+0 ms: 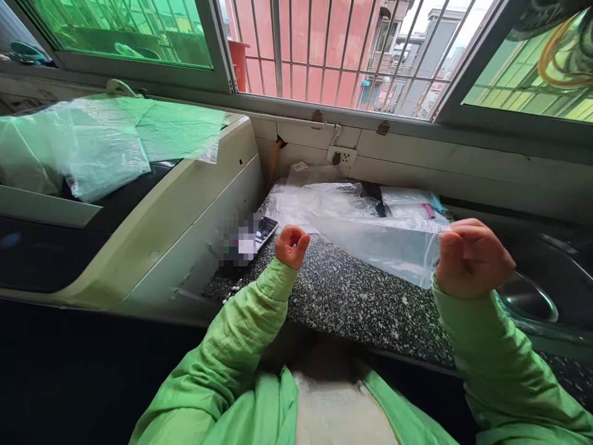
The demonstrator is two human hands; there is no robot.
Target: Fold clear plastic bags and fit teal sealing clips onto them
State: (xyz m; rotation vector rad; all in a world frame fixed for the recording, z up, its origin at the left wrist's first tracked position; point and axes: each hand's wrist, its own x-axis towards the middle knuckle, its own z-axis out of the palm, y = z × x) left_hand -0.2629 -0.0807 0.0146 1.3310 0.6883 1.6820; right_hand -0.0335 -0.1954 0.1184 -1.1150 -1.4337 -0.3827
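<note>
My right hand (473, 258) pinches the upper corner of a clear plastic bag (384, 244), thumb and fingers closed on it. The bag stretches leftward from there, slack and see-through, above the speckled dark countertop (352, 293). My left hand (291, 246) is near the bag's far left end, fingers curled and thumb against the forefinger. Whether it holds any film I cannot make out. Behind the bag lies a heap of clear plastic bags (319, 194). To the left of my left hand a phone (266, 232) lies on the counter, partly blurred out.
On the left, plastic sheets (106, 139) drape over a beige washing machine (222, 179). A sink (530, 296) lies beyond my right hand. Packets (410, 201) rest at the back of the counter, below a wall socket (343, 156). A barred window (333, 55) is above.
</note>
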